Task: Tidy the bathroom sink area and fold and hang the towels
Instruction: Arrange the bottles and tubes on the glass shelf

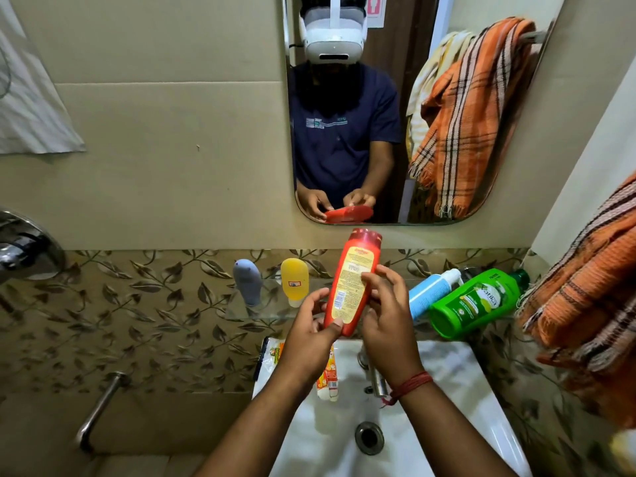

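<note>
Red bottle (pixel 351 283), glossy plastic, held upright by both hands over sink (pixel 447 373).

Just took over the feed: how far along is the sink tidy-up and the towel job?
Early. Done: the grey tube and yellow tube stand on the glass shelf. In hand: both the left hand and right hand hold the red bottle. Left: the green bottle and blue bottle lie tipped, a toothpaste tube rests on the sink, and the orange towel hangs bunched.

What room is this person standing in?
Most likely a small bathroom: a white sink with a drain, a wall mirror above it, and an orange striped towel hanging beside it.
</note>
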`<state>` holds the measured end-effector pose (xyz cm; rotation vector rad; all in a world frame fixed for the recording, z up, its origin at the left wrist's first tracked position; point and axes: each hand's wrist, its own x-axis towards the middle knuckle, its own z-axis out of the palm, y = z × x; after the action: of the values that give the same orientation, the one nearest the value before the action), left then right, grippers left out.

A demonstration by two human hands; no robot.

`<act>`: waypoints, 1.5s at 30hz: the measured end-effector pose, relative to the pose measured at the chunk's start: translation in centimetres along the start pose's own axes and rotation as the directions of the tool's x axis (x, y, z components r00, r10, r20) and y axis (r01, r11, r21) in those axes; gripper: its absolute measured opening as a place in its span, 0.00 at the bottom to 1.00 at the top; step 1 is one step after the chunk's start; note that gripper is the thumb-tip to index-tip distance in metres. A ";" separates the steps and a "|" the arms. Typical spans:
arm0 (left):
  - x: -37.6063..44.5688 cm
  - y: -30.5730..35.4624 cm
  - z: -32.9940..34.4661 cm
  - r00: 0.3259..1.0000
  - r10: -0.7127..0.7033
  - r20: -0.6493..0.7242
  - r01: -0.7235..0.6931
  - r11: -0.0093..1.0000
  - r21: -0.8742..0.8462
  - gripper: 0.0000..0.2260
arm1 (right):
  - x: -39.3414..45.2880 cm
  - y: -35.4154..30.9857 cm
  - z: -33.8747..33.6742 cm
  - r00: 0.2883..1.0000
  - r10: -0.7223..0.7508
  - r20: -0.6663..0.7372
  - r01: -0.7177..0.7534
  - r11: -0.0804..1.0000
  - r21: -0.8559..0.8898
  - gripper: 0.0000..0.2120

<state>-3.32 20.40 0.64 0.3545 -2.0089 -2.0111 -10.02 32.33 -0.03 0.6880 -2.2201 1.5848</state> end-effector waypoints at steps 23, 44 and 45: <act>1.7 3.8 1.2 0.985 0.169 0.031 -0.172 0.976 0.135 0.27 | 4.1 -2.5 -3.2 0.986 0.128 0.108 -0.159 0.915 0.370 0.22; 7.7 1.3 2.4 0.991 0.125 -0.036 -0.101 0.913 0.396 0.22 | 7.8 -0.9 -0.4 0.906 0.315 0.284 -0.259 0.941 -0.216 0.22; 7.6 1.2 2.3 0.994 0.108 -0.030 -0.087 0.911 0.402 0.22 | 7.8 -0.9 -0.3 0.897 0.326 0.297 -0.263 0.936 -0.233 0.22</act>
<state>-11.27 19.82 1.99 0.3746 -2.3496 -1.5051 -16.00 30.90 4.82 0.6220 -2.7976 1.4459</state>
